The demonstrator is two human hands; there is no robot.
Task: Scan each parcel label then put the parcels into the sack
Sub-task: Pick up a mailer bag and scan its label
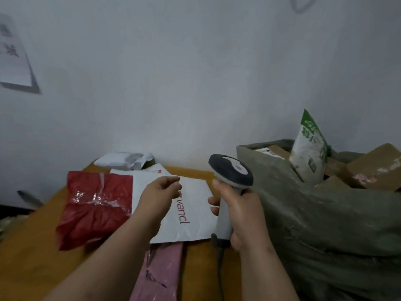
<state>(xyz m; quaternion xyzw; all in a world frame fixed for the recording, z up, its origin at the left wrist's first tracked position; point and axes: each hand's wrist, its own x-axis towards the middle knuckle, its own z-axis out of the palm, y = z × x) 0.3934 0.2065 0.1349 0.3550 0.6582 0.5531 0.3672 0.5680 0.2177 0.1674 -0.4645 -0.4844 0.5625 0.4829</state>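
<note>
My right hand grips the handle of a grey handheld scanner, its dark head up and its cable trailing down. My left hand hovers over a white parcel bag printed "vancl", fingers loosely curled, holding nothing. A red plastic parcel lies to the left, partly under the white one. A pink parcel lies nearer me. The olive-green sack stands at the right, its mouth showing cardboard boxes and a white-and-green packet.
The parcels lie on an orange-brown table against a pale wall. Two more white bags sit at the table's back edge. A paper notice hangs on the wall at upper left.
</note>
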